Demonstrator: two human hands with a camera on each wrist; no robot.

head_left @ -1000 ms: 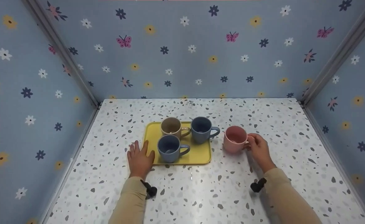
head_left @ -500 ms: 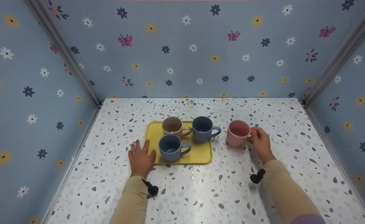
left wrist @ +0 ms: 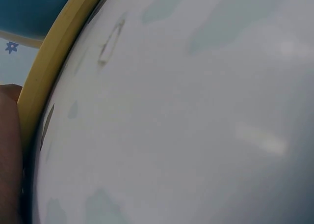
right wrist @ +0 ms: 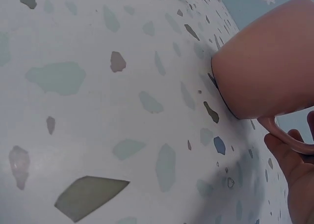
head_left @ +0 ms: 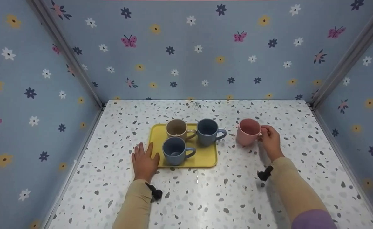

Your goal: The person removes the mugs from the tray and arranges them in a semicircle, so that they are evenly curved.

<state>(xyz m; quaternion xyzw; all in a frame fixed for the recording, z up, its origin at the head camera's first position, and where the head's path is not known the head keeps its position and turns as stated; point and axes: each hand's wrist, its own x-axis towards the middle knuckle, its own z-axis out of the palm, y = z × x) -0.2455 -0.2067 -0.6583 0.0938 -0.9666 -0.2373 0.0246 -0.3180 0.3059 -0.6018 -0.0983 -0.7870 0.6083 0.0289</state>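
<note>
By its handle, my right hand (head_left: 272, 142) grips a pink mug (head_left: 248, 133), to the right of a yellow tray (head_left: 202, 159). In the right wrist view the mug (right wrist: 270, 62) is upright near the tabletop; whether its base touches I cannot tell. My left hand (head_left: 145, 163) lies with fingers spread over the tray's left edge, the thumb close to the front blue mug (head_left: 174, 152). Behind that mug stand a beige mug (head_left: 176, 128) and another blue mug (head_left: 207, 133), both on the tray. The left wrist view catches the tray's rim (left wrist: 41, 71) and little of the hand.
A white speckled tabletop (head_left: 224, 197) lies under everything. Flowered blue panels (head_left: 186, 51) rise at the back and both sides, with grey metal posts (head_left: 69, 54) in the corners. The back blue mug's handle (head_left: 221, 134) sticks out past the tray's right edge.
My right hand has carried the pink mug back and to the right, farther from the tray. The left hand, the tray and its mugs have stayed in place.
</note>
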